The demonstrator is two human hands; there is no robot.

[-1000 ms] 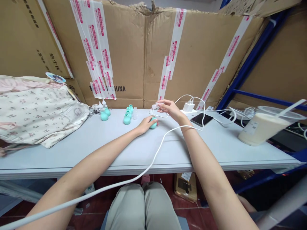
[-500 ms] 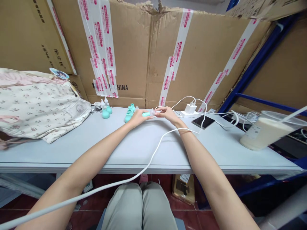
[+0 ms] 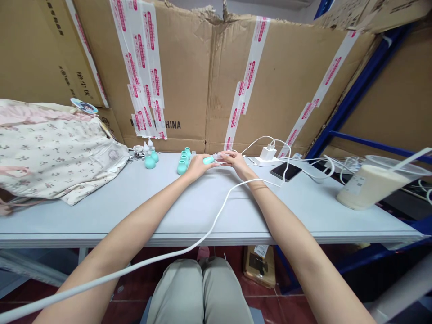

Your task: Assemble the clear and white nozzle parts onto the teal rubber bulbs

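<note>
My left hand [image 3: 198,167] is closed around a teal squeeze bulb [image 3: 208,160], with the bulb's neck pointing right. At that neck sits a clear nozzle [image 3: 218,156], pinched by the fingers of my right hand [image 3: 235,163]. Bulb and nozzle meet end to end between my hands, just above the table; how firmly they are joined I cannot tell. Just left of my left hand stands a row of several teal bulbs [image 3: 182,168] with open necks. Farther left are teal bulbs fitted with whitish tips [image 3: 150,162].
A white cable [image 3: 224,202] runs across in front of my arms. To the right are a phone [image 3: 282,170], a charger on a power strip [image 3: 267,155] and a drink cup [image 3: 357,186]. A floral cloth bag [image 3: 60,148] lies at left; cardboard [image 3: 189,81] walls the back.
The teal bulb has tilted a little, its neck end rising slightly, and my right fingers have shifted on the nozzle. Both hands stay in nearly the same place.
</note>
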